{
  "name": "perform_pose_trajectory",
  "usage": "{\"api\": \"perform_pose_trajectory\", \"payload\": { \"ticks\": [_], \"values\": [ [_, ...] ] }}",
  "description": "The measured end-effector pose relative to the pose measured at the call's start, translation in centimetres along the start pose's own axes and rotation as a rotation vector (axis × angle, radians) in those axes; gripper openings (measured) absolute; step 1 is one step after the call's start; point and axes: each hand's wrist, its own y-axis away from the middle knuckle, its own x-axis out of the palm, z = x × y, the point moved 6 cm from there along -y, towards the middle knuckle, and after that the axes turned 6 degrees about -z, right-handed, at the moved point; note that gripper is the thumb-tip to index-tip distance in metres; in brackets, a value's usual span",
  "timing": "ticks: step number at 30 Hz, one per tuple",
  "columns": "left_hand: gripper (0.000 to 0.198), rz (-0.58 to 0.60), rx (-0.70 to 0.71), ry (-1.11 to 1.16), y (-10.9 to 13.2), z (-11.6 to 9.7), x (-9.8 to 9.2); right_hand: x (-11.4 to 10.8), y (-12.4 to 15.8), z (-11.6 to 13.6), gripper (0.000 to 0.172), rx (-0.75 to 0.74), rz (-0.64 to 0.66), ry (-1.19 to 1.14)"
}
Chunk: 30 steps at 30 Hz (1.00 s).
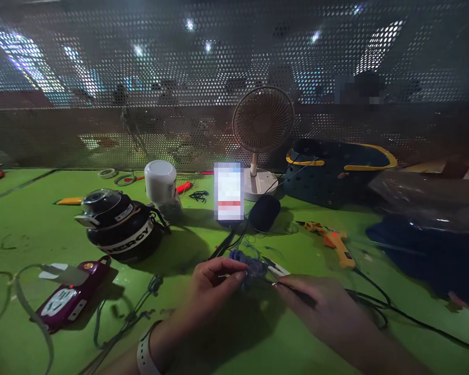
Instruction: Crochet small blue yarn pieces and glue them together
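Observation:
Between the thumb and forefinger of my left hand is a small blue-purple piece of yarn work, held just above the green table. My right hand closes round a slim dark-handled tool. The tool's thin tip points left and meets the right side of the yarn piece; its exact kind is too small to tell. A white, thin-bladed item lies just behind both hands. Beyond them sits a ball of dark yarn, with loose strands trailing toward the hands.
A phone stands lit before a fan. To the left are a black bottle, a white jar and a purple power strip with cords. On the right lie a yellow glue gun, a dark basket and dark blue material.

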Motion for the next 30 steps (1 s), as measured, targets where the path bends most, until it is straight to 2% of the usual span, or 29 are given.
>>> {"api": "perform_pose_trajectory", "payload": {
  "ticks": [5, 9, 13, 17, 21, 30],
  "values": [
    [0.009, 0.012, -0.019, 0.033, 0.1, 0.2, 0.0, 0.0, 0.0, -0.2, 0.039, 0.027, 0.114, 0.045],
    [0.009, 0.077, -0.073, 0.080, 0.3, 0.9, 0.5, 0.0, 0.0, 0.0, 0.032, 0.082, 0.255, -0.070],
    [0.016, 0.140, -0.156, 0.190, 0.6, 1.2, 1.2, 0.5, -0.2, -0.1, 0.034, 0.150, 0.369, -0.169],
    [0.025, 0.145, -0.234, 0.280, 0.7, 1.0, 1.3, 1.0, -0.5, -0.3, 0.039, 0.176, 0.357, -0.302],
    [0.042, 0.187, -0.188, 0.308, 0.5, 0.8, 1.5, 1.5, -0.7, -0.5, 0.042, 0.196, 0.343, -0.397],
    [0.037, 0.220, -0.240, 0.329, 0.6, 1.3, 1.8, 2.3, -0.5, -1.1, 0.045, 0.228, 0.343, -0.606]
  ]
}}
